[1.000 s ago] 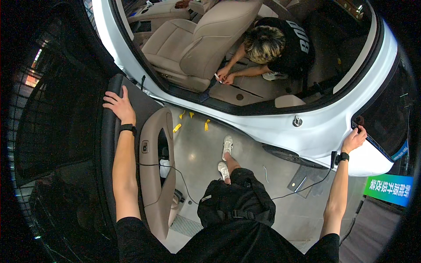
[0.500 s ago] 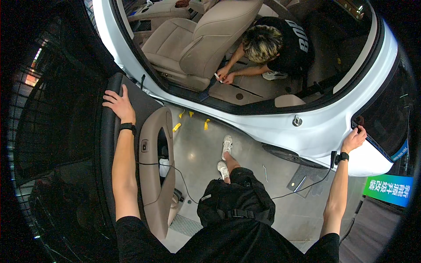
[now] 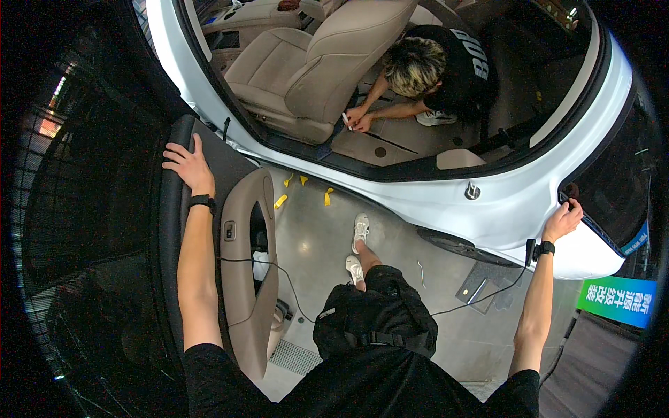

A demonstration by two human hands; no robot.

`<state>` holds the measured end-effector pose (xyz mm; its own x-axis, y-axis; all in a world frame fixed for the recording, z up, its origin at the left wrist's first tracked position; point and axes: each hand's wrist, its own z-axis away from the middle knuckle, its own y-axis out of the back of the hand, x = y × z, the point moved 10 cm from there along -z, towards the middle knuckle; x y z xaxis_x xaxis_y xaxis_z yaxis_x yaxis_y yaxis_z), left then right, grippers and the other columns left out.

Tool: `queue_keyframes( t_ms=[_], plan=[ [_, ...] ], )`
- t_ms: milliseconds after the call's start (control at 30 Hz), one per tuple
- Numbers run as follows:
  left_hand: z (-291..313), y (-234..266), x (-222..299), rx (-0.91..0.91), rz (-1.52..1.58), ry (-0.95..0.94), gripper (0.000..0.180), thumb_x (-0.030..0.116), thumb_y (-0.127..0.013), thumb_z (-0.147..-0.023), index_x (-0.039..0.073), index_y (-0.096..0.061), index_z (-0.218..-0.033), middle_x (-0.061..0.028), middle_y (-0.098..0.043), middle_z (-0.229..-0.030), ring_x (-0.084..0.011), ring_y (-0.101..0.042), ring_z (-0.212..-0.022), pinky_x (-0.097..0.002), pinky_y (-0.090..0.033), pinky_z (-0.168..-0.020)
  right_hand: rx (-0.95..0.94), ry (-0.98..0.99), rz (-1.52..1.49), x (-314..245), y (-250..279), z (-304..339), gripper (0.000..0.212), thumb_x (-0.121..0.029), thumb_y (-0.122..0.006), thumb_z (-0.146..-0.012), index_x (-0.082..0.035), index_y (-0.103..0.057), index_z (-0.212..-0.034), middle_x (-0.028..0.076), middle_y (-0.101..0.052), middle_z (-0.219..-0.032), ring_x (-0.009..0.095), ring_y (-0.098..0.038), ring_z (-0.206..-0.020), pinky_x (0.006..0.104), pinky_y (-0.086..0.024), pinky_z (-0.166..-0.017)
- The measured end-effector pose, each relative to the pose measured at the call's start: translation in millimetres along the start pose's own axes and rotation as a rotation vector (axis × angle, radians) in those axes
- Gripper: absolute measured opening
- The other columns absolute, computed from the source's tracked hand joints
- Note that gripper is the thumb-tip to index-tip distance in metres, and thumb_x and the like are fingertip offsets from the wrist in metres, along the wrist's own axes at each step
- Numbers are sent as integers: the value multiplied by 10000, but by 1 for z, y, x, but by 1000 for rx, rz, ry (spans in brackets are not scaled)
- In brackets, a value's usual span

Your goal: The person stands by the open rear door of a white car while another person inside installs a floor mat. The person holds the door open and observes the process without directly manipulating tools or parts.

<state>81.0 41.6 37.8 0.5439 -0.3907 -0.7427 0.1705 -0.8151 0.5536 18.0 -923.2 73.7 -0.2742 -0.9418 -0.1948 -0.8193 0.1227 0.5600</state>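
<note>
My left hand (image 3: 188, 167) lies with fingers spread on the dark top edge of an open car door (image 3: 237, 299), above its beige inner panel. Far out to the right, my right hand (image 3: 562, 221) rests on the white car body (image 3: 516, 209), beside the dark rear side glass. Its fingers are stretched out and slightly bent, and no held thing shows in it. Both wrists carry black bands, and a thin black cable runs from each side toward my waist.
Inside the car, a co-worker (image 3: 474, 66) crouches behind a beige seat (image 3: 334, 63), holding a small white stick-like thing (image 3: 346, 121) near the floor. Yellow scraps (image 3: 327, 198) lie on the grey floor by the sill. A dark flat tray (image 3: 481, 287) lies near the wheel.
My hands stay in place. The co-worker's head and upper body have shifted slightly, and the small white thing in their hands has tilted a little.
</note>
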Motion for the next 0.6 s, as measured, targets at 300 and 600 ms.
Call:
queue_keyframes(
  t_ms=[300, 600],
  plan=[
    [1, 0, 2, -10, 4, -19, 671, 290, -625, -932, 366, -319, -1524, -354, -314, -1488, -503, -416, -1288, -636, -366, -1018, 3, 18, -16, -2, 2, 0, 292, -297, -527, -962, -102, -613, -1161, 126, -578, -1196, 338, -534, -1140, 480, -379, -974],
    [1, -1, 1, -20, 17, -17, 677, 294, -631, -928, 371, -317, -1523, -353, -309, -1489, -504, -414, -1290, -636, -365, -1021, 15, 24, -10, -6, 4, -1, 286, -284, -536, -951, -96, -614, -1152, 136, -585, -1183, 351, -538, -1124, 486, -387, -960]
  ],
)
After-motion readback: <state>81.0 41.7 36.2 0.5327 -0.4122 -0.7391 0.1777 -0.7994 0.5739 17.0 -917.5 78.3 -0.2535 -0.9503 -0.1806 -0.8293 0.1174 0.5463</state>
